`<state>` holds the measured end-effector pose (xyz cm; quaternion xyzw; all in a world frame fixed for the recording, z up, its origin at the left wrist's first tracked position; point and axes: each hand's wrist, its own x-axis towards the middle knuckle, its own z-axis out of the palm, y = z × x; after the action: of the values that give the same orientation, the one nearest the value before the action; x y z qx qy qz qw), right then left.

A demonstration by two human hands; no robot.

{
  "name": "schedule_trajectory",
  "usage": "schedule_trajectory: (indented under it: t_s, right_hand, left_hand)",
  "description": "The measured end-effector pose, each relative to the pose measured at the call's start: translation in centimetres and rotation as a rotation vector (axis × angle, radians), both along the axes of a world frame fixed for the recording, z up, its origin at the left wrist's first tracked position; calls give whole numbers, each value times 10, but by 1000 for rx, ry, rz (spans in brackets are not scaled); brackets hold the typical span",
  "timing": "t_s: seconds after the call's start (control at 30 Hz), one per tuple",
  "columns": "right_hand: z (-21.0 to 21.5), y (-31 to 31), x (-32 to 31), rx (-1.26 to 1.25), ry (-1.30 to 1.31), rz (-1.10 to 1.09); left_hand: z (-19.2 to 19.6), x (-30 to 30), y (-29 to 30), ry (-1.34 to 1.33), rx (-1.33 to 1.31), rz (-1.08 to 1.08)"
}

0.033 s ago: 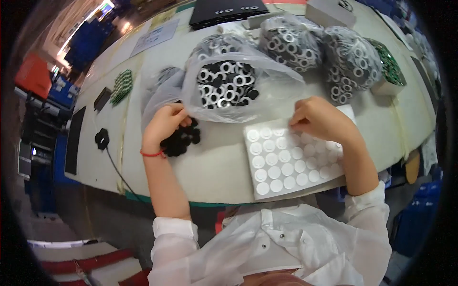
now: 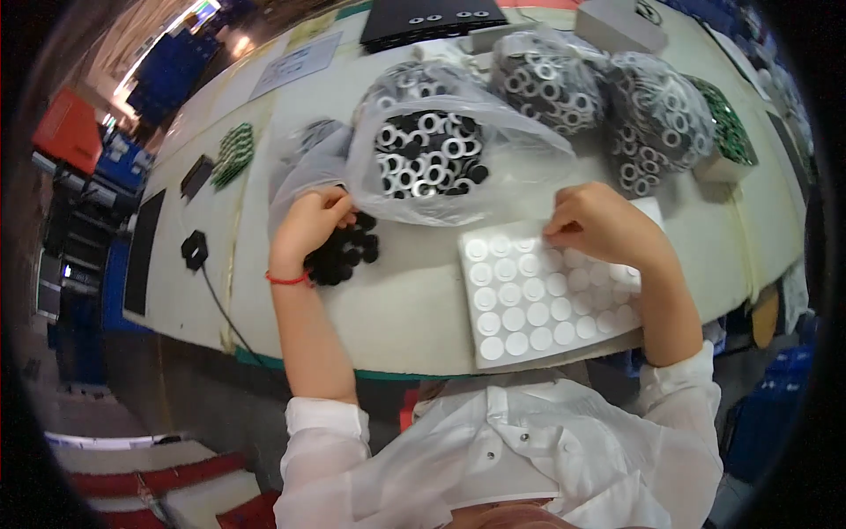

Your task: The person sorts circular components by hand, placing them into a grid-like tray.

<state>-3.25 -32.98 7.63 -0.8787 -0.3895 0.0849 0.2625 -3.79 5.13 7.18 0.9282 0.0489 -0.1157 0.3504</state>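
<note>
My left hand [image 2: 310, 227] is bent over a small pile of black round discs [image 2: 342, 256], beside a crumpled plastic bag. Its thumb and forefinger are pinched together; anything between them is too small to make out. My right hand [image 2: 608, 225] rests over the far edge of a white tray-like sheet [image 2: 487, 357] bearing rows of round white pieces [image 2: 533, 289]. The right fingers are curled in a closed pinch, and whatever they hold is hidden. Between and beyond my hands, an open clear plastic bag [image 2: 529, 150] holds many black-and-silver rings [image 2: 432, 154].
Stuffed bags of rings [image 2: 546, 84] stand at the back, another ring bag [image 2: 661, 123] at the right. A box of green parts [image 2: 724, 159] is beside it. Leftward lie a green-and-white bundle [image 2: 233, 154] and a black hexagonal piece with a cable [image 2: 194, 250]. A black case [image 2: 432, 22] sits far back.
The whole view has shifted slightly, so the scene sits a little farther right. Both hands keep nearly the same places over the discs and the sheet.
</note>
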Motion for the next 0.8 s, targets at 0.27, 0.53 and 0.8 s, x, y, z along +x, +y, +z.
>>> schedule_trajectory:
  t_s: [0.27,0.53,0.8]
  right_hand:
    - [5,2,-11,-14,41,-90]
    - [-19,4,-7,-55,-33,-60]
    - [-11,3,-11,-114,-29,-67]
  left_hand:
    - [-45,12,0,-775,608,157]
    - [-84,38,-21,-706,649,-38]
    - [-58,31,-36,-357,530,140]
